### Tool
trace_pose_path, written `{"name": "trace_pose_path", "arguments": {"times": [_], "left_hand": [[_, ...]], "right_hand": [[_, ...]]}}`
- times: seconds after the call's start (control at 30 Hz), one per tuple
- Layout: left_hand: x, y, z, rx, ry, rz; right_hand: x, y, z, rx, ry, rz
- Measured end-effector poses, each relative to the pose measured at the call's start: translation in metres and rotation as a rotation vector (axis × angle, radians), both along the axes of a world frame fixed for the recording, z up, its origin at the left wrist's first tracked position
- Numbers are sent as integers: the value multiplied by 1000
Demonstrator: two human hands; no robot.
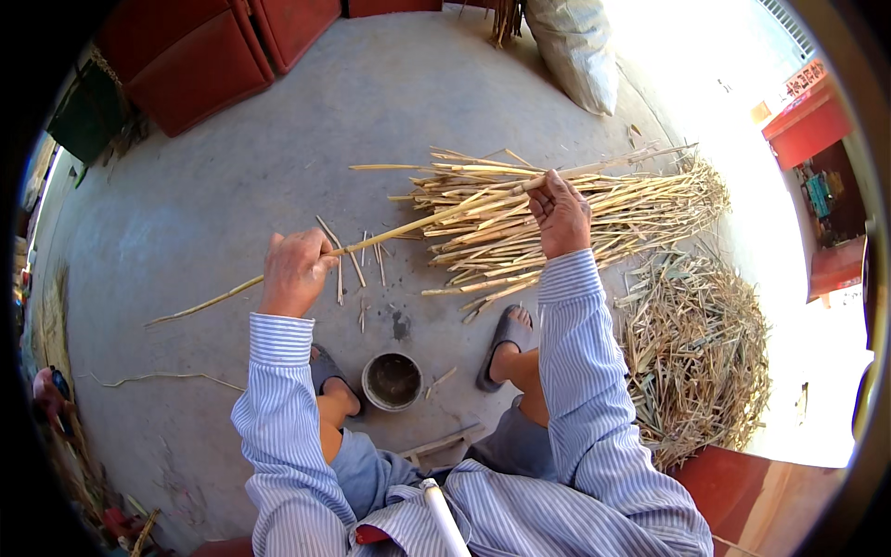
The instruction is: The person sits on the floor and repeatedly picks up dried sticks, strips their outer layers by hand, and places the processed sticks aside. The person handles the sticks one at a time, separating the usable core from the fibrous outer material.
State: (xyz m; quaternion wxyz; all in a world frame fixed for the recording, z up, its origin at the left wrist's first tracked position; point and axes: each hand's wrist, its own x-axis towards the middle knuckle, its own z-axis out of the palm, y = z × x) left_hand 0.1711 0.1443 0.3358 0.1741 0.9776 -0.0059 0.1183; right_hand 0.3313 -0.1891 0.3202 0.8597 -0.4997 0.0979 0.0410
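A long, thin yellow stalk (418, 224) slants across in front of me, its left end lower and nearer. Closed around it is my left hand (295, 272), left of the middle. Farther up to the right, my right hand (562, 215) pinches the same stalk between thumb and fingers. Behind and below that hand lies a heap of cut dry stalks (650, 200) on the floor, spread mostly sideways. Several short broken pieces (355, 265) are scattered near my left hand.
A small round pot (419, 382) stands between my sandalled feet. To the right is a mound of dry leaves and husks (696, 362). Red padded seats (200, 70) stand at the far left, and a pale woven sack (577, 56) at the back. A loose stalk (167, 376) lies at the left.
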Motion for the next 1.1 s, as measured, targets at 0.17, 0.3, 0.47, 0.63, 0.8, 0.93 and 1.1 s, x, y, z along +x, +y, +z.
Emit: {"name": "trace_pose_path", "arguments": {"times": [0.17,0.3,0.47,0.63,0.8,0.93,1.1], "left_hand": [[18,-47,4,-138,-216,-130],[29,-62,-2,-78,-222,-184],[28,-50,-4,-148,-137,-220],[36,-67,-11,-154,-128,-260],[44,-81,-17,-149,-112,-289],[42,-84,-9,-108,-140,-288],[34,-51,-11,-40,30,-207]], "right_hand": [[-40,44,-4,-19,107,219],[-42,41,0,-37,133,207],[-7,-34,6,-48,3,-54],[-45,1,10,45,124,312],[-52,17,1,-119,-16,341],[-53,20,8,-183,-50,254],[-17,-36,20,-110,-112,85]]}}
